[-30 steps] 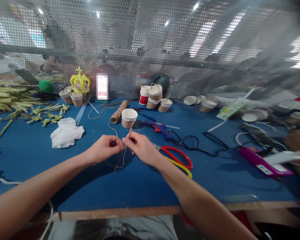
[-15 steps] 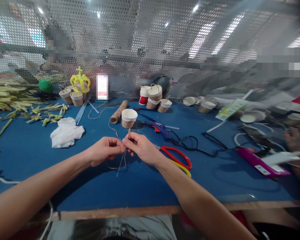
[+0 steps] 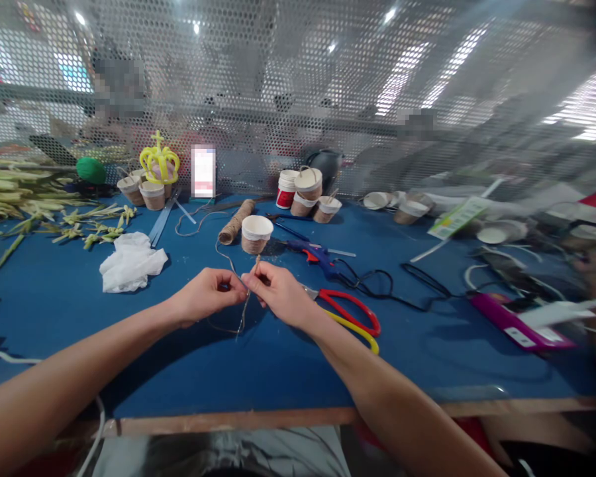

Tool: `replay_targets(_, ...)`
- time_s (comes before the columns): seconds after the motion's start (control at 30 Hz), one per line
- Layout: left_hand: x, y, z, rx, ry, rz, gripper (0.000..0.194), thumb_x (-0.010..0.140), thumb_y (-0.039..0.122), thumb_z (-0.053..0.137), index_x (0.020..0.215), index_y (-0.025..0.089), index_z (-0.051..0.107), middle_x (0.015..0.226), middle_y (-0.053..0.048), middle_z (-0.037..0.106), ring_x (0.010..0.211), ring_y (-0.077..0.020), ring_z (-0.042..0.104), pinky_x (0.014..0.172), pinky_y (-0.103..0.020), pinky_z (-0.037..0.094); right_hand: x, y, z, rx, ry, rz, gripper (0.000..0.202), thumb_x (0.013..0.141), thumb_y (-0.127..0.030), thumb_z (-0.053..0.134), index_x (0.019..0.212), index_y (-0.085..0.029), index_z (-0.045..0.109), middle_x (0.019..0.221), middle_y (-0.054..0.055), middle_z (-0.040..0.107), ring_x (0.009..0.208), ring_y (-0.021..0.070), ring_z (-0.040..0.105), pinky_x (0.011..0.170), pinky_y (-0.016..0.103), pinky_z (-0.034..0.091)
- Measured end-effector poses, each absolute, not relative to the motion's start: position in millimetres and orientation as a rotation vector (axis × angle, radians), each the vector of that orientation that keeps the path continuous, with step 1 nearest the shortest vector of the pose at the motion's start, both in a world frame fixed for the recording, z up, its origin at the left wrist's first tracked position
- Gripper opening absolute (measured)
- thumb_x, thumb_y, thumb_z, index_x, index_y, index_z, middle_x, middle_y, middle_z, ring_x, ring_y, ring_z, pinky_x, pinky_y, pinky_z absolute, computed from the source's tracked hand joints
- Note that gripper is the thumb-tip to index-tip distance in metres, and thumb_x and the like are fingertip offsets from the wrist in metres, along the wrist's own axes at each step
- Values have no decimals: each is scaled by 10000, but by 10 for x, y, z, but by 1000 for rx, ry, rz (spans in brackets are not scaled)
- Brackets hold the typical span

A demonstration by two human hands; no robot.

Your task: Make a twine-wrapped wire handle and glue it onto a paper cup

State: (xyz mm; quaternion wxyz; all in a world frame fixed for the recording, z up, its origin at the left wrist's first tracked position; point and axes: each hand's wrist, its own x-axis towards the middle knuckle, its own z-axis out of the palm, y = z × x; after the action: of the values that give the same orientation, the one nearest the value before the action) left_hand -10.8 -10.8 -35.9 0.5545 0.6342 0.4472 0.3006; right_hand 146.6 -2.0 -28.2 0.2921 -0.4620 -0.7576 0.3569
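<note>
My right hand [image 3: 279,291] pinches a thin brown twine piece [image 3: 257,264], its tip sticking up above the fingers. Against it, my left hand [image 3: 209,295] is closed with thumb and forefinger pressed on the same twine. Loose ends of twine [image 3: 243,318] hang below the fingertips. A small white-rimmed cup wrapped in twine [image 3: 257,236] stands just beyond my hands. Beside it lies a roll of twine [image 3: 236,222], from which a strand runs toward my fingers.
Scissors with red and yellow handles [image 3: 350,311] and a blue glue gun [image 3: 314,255] lie right. A crumpled white cloth [image 3: 132,262] is left. More wrapped cups [image 3: 308,184], a yellow crown [image 3: 159,161] and a phone [image 3: 203,172] stand behind. A person's arm shows far right.
My left hand has shifted slightly up and the hanging twine ends have drawn closer together. The cup and tools stay where they were.
</note>
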Motion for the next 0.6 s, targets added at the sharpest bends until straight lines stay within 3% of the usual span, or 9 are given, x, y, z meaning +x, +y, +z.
replay_targets(0.23, -85, -121, -374, 1447, 1060, 733, 168, 647, 264, 585, 592, 130, 501, 477, 71, 398, 428, -33, 292, 410, -183, 200, 1430, -45, -293, -1239, -1957, 916, 243, 788, -328, 477, 613, -162, 449, 528, -33, 457, 452, 71, 401, 446, 216, 325)
replay_targets(0.43, -97, -119, -382, 1231, 942, 696, 215, 630, 299, 621, 605, 130, 489, 479, 77, 379, 392, -18, 256, 392, -189, 161, 1466, -27, -335, -981, -1900, 1280, 187, 791, -340, 466, 741, -161, 473, 630, -16, 493, 497, 76, 448, 463, 215, 394)
replay_targets(0.6, -117, -108, -383, 1340, 971, 694, 188, 642, 279, 613, 609, 131, 501, 490, 76, 394, 410, -25, 283, 392, -184, 187, 1475, -6, -335, -1104, -1971, 1112, 214, 799, -341, 449, 694, -156, 466, 576, -24, 468, 470, 75, 422, 452, 219, 357)
